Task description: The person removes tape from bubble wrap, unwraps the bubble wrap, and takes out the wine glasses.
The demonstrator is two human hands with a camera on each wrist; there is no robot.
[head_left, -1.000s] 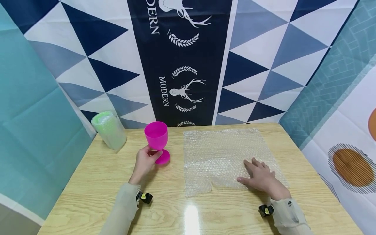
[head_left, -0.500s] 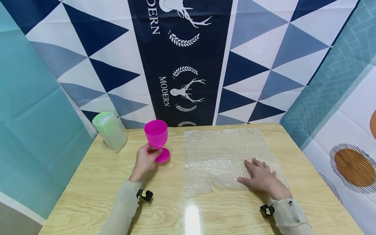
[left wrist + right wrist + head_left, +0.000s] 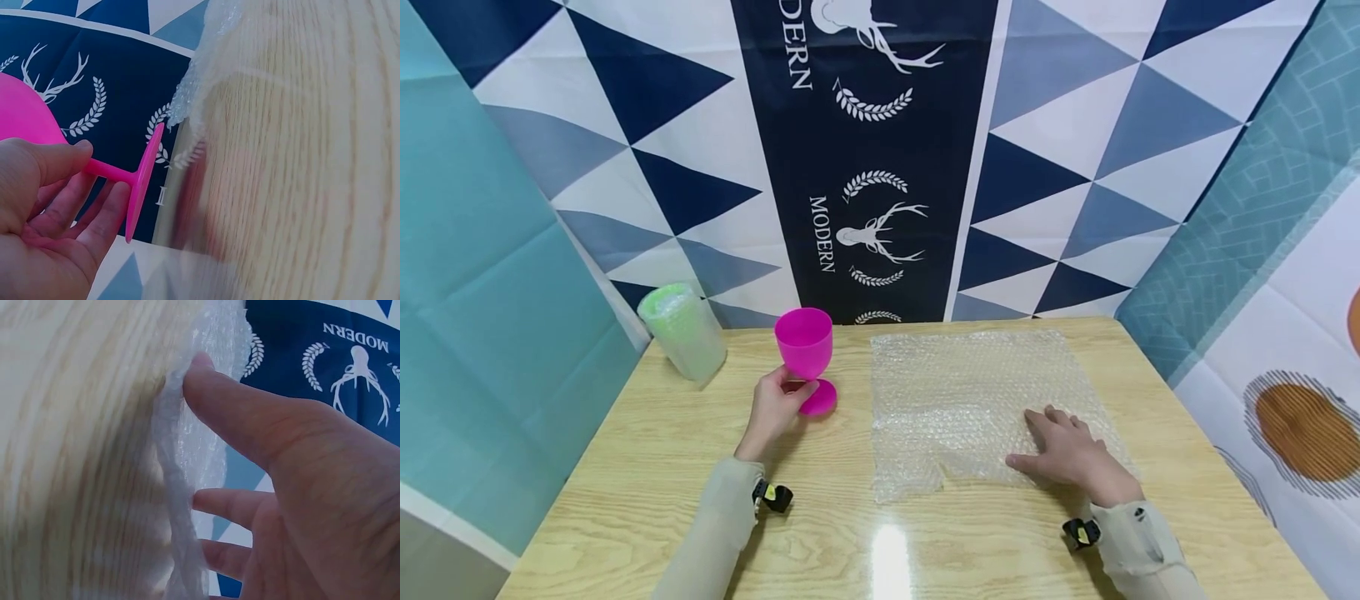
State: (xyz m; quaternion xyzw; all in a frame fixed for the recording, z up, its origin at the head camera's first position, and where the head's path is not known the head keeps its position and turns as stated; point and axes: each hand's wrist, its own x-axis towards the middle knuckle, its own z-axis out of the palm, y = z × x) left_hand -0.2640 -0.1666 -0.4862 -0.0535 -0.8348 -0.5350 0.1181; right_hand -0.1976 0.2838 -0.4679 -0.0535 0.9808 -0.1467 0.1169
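My left hand (image 3: pixel 775 408) holds a bright pink plastic goblet (image 3: pixel 805 343) by its stem, thumb on one side and fingers on the other. The goblet is upright, and in the left wrist view its round foot (image 3: pixel 145 181) is raised a little off the table. On the right, a sheet of clear bubble wrap (image 3: pixel 947 392) lies flat, its front edge torn and uneven. My right hand (image 3: pixel 1067 454) rests on the sheet's right front part, fingers spread. Seen from the right wrist, the thumb and fingertips touch the wrap (image 3: pixel 178 481) near its edge.
A pale green, bubble-wrapped cylinder (image 3: pixel 683 332) stands at the table's back left corner. The light wooden table (image 3: pixel 827 533) ends against a patterned cloth wall (image 3: pixel 880 167) behind. Cloth also hangs along the left and right sides.
The left hand and goblet have shifted very slightly to the right in the head view, along with a small drift of the whole scene. The right hand stays on the bubble wrap.
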